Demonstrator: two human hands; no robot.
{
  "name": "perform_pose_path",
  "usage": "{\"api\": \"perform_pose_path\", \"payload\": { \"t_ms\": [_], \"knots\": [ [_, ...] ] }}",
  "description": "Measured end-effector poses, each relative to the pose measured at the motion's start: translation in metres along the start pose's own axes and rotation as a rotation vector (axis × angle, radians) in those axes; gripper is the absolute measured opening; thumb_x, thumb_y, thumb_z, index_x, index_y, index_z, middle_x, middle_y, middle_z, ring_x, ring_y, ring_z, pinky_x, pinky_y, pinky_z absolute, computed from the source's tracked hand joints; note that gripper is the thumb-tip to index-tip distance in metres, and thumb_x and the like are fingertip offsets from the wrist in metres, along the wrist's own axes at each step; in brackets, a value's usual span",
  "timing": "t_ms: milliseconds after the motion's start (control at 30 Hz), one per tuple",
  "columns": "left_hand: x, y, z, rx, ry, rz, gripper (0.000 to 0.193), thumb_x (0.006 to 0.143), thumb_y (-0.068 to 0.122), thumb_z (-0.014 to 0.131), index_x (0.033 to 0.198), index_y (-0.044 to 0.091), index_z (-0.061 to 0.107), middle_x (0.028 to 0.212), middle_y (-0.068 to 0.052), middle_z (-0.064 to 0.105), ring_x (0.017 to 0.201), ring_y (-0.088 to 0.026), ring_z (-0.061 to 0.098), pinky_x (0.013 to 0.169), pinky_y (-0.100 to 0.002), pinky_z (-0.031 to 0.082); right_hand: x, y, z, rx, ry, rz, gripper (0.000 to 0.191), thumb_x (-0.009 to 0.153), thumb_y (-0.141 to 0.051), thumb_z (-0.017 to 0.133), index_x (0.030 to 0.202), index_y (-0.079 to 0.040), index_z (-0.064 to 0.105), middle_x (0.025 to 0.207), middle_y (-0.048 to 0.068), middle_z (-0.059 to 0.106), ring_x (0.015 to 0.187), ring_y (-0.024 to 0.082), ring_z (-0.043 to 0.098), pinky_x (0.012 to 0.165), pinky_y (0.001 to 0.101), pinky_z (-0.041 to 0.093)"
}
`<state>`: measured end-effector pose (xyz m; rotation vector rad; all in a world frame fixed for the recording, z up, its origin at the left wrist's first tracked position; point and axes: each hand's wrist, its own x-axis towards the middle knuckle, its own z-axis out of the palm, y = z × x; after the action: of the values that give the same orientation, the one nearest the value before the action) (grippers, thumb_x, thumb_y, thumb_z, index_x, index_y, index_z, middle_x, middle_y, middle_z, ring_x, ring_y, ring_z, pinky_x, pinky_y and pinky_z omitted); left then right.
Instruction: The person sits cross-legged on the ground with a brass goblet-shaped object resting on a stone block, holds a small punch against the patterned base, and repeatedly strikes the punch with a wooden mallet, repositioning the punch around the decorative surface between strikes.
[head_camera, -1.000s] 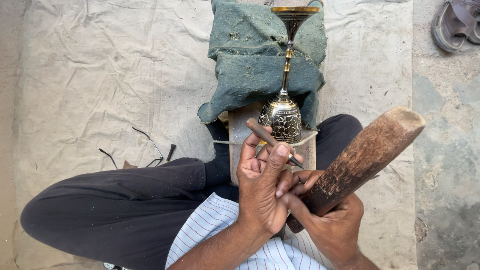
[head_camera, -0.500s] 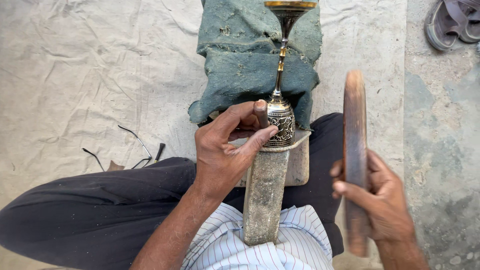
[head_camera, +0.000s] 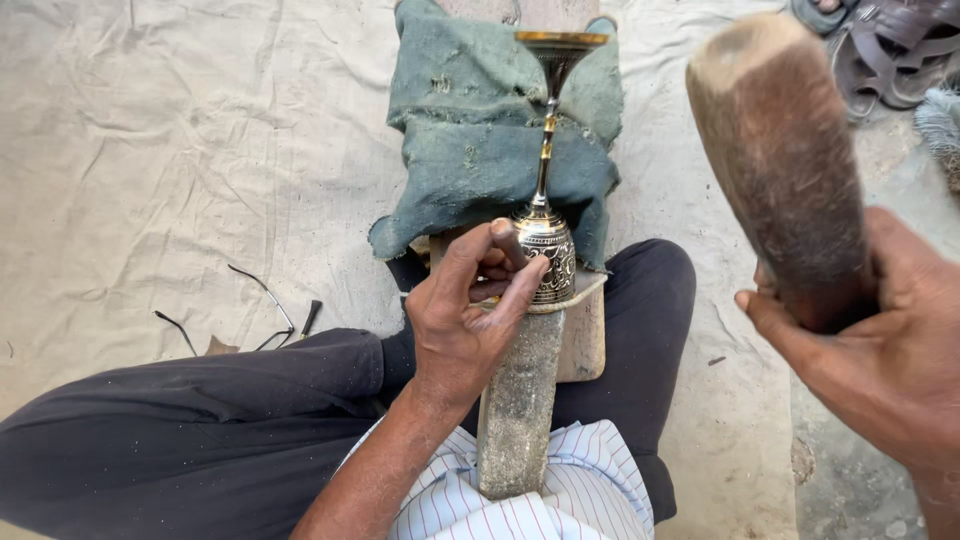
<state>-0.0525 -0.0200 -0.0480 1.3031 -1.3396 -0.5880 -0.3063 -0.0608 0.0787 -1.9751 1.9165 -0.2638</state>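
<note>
The left hand (head_camera: 462, 318) is closed around a small dark tool (head_camera: 508, 243), pinched between thumb and curled fingers, with the tool's tip laid against the engraved, bulbous base of a brass goblet (head_camera: 545, 200). The goblet lies on its side, stem pointing away from the person, its gilded rim at the far end resting on a folded grey-green cloth (head_camera: 480, 140); the patterned base sits just beside the left hand's fingertips, touching or very nearly touching them. Beneath the base is a long, rough block (head_camera: 520, 400) that runs back toward the person's striped shirt (head_camera: 560, 500), lying on a wooden board (head_camera: 585, 335) between the knees. The right hand (head_camera: 880, 350) is raised to the right, well apart from the goblet, and grips the narrow end of a thick wooden mallet (head_camera: 775, 150), whose broad, worn head points upward and toward the camera. The mallet is blurred, so its exact tilt is hard to judge. The person sits cross-legged in dark trousers (head_camera: 180, 430) on a pale, creased sheet (head_camera: 150, 150) spread over the ground. On the sheet to the left of the knee lie a few thin bent wires (head_camera: 262, 300). In the far right corner, past the sheet's edge, are sandals (head_camera: 890, 40) on bare ground.
</note>
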Motion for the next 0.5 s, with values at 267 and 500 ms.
{"api": "perform_pose_path", "payload": {
  "t_ms": [267, 500],
  "knots": [
    [-0.001, 0.000, 0.001, -0.036, -0.014, 0.041, 0.037, 0.095, 0.010, 0.083, 0.126, 0.006, 0.062, 0.102, -0.005, 0.071, 0.093, -0.011, 0.078, 0.083, -0.026, 0.069, 0.027, -0.029, -0.030, -0.513, 0.061, -0.582, 0.025, 0.089, -0.001, 0.076, 0.112, 0.002, 0.067, 0.081, 0.015, 0.065, 0.065, 0.024, 0.061, 0.066, 0.0394, 0.052],
    [0.005, 0.004, -0.005, -0.028, -0.078, 0.007, 0.040, 0.092, 0.010, 0.084, 0.127, 0.005, 0.064, 0.100, -0.007, 0.071, 0.091, -0.012, 0.076, 0.080, -0.025, 0.069, 0.031, -0.055, -0.039, -0.456, 0.103, -0.579, 0.045, 0.071, 0.008, 0.072, 0.115, 0.000, 0.066, 0.086, 0.013, 0.066, 0.070, 0.026, 0.062, 0.067, 0.0402, 0.053]
  ]
}}
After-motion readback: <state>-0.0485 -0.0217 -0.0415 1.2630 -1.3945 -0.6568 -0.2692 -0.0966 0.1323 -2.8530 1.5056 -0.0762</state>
